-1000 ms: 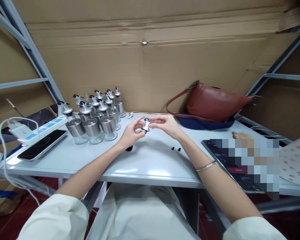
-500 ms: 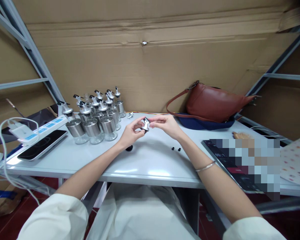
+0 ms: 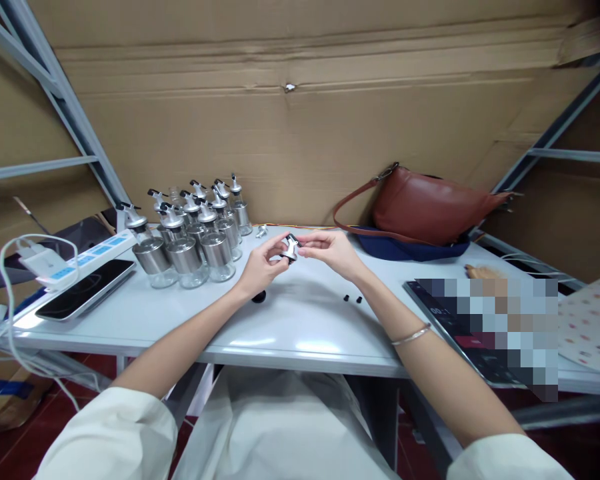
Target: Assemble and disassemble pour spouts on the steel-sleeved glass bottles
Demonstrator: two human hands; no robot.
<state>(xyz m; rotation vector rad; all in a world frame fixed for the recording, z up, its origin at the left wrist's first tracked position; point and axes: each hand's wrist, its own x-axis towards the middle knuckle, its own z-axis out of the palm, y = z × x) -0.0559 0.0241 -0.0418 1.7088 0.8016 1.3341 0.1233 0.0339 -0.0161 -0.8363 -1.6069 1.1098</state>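
Note:
A silver bottle pourer (image 3: 291, 249) with a black flip lid is held above the middle of the table. My left hand (image 3: 260, 270) grips its lower part between thumb and fingers. From the other side, my right hand (image 3: 334, 253) pinches at the black lid on its top; the exact contact is partly hidden by the fingers. Under my left wrist lies a round black part (image 3: 259, 297), partly covered. Two small black stoppers (image 3: 347, 299) rest on the table below my right forearm. Small silver pieces (image 3: 262, 231) lie behind my left hand.
Several glass-and-steel bottles (image 3: 217, 248) with pourers stand at the left. Beyond them are a power strip (image 3: 90, 257) and a phone (image 3: 86, 289). A brown bag (image 3: 420, 203) sits at back right, and a dark tablet (image 3: 445, 327), partly blurred out, lies at right.
Almost nothing differs. Both hands stay on the pourer, which has tilted very slightly between the fingers.

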